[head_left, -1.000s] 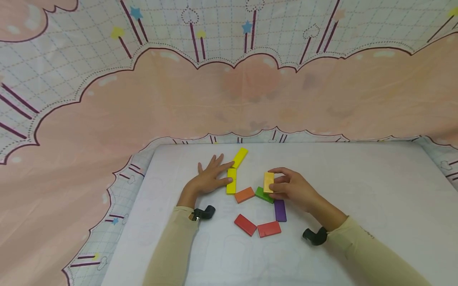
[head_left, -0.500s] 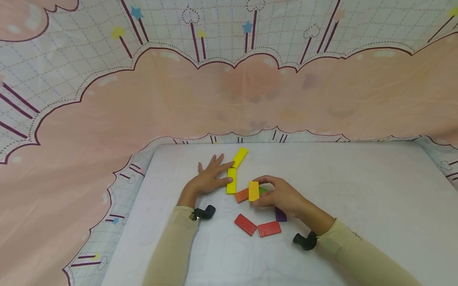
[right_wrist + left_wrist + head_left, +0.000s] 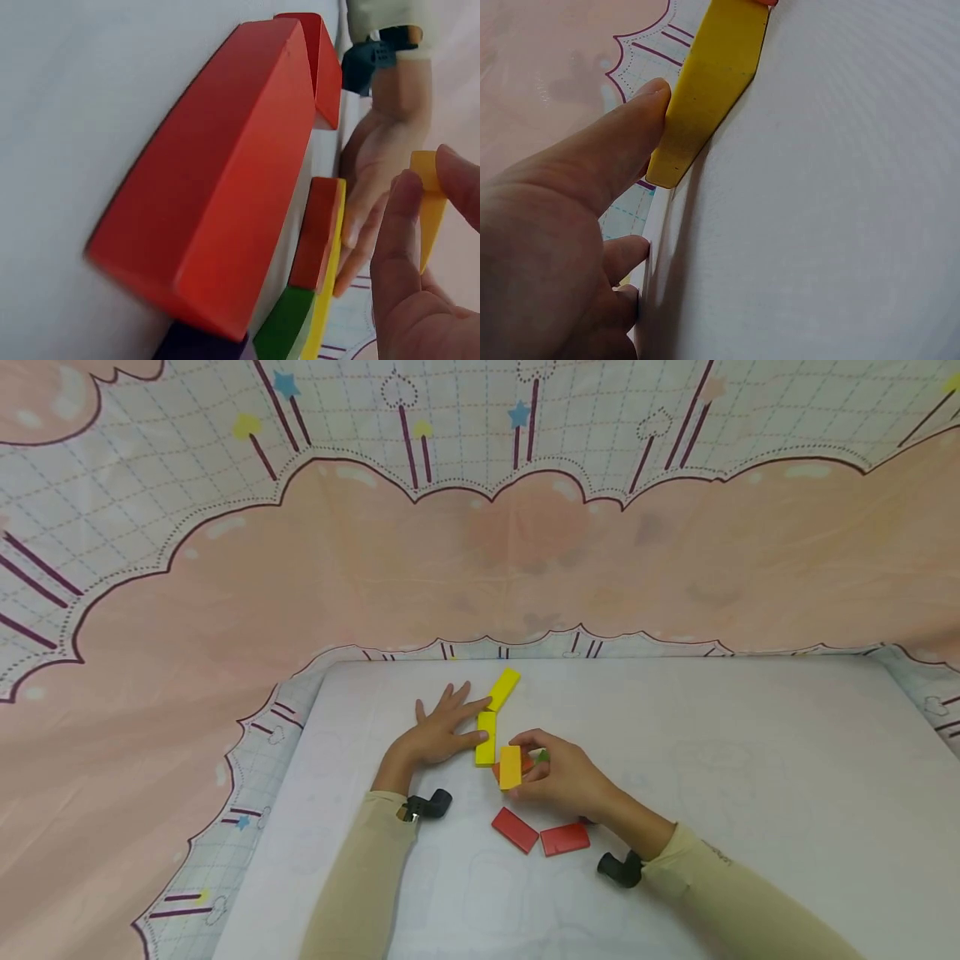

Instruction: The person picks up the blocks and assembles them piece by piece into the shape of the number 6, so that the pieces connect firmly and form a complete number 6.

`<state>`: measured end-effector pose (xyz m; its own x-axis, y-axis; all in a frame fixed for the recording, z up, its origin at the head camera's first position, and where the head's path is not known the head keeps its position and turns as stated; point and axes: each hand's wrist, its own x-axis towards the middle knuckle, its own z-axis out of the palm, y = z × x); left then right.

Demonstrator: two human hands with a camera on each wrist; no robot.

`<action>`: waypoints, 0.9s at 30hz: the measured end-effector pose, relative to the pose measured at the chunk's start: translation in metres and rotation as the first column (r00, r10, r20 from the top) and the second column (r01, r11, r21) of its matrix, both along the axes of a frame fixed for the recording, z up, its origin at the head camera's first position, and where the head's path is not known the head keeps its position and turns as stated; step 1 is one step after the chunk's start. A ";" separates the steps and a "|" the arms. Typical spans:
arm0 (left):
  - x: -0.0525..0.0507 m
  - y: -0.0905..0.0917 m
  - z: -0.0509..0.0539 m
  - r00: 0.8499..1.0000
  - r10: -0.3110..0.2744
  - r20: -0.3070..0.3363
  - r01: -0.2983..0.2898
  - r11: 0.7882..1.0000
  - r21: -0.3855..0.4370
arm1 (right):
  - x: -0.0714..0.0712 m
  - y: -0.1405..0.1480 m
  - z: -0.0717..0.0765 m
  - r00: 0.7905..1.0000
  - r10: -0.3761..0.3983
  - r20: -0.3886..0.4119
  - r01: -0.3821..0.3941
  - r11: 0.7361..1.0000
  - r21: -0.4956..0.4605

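Note:
My left hand (image 3: 438, 737) lies on the table with its fingers spread, the thumb on one yellow block (image 3: 486, 755) and the index fingertip at a second yellow block (image 3: 505, 688). That thumb touches the side of a yellow block (image 3: 709, 82) in the left wrist view. Between thumb and fingers, my right hand (image 3: 567, 778) pinches a lighter, orange-yellow block (image 3: 510, 767). It is held over an orange block (image 3: 528, 762), which it partly covers. A green block (image 3: 543, 756) shows behind the right fingers. The right hand almost hides a purple block (image 3: 199, 346).
Two red blocks (image 3: 515, 830) (image 3: 565, 839) lie nearer the person, end to end at an angle. All blocks rest on a white tabletop (image 3: 750, 760). A patterned cloth (image 3: 570, 568) hangs behind the table's far edge.
My right hand has carried the orange-yellow block leftwards, from above the green block to over the orange one. The purple block has become mostly covered. My left hand stays put.

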<state>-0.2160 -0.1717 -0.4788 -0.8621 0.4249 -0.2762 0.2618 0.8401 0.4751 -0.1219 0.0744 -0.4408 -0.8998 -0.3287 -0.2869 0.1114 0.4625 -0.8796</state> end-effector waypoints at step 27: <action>-0.002 -0.003 -0.002 1.000 -0.016 0.007 0.016 0.999 0.033 | 0.009 -0.028 -0.004 0.945 0.167 -0.280 -0.053 0.926 0.374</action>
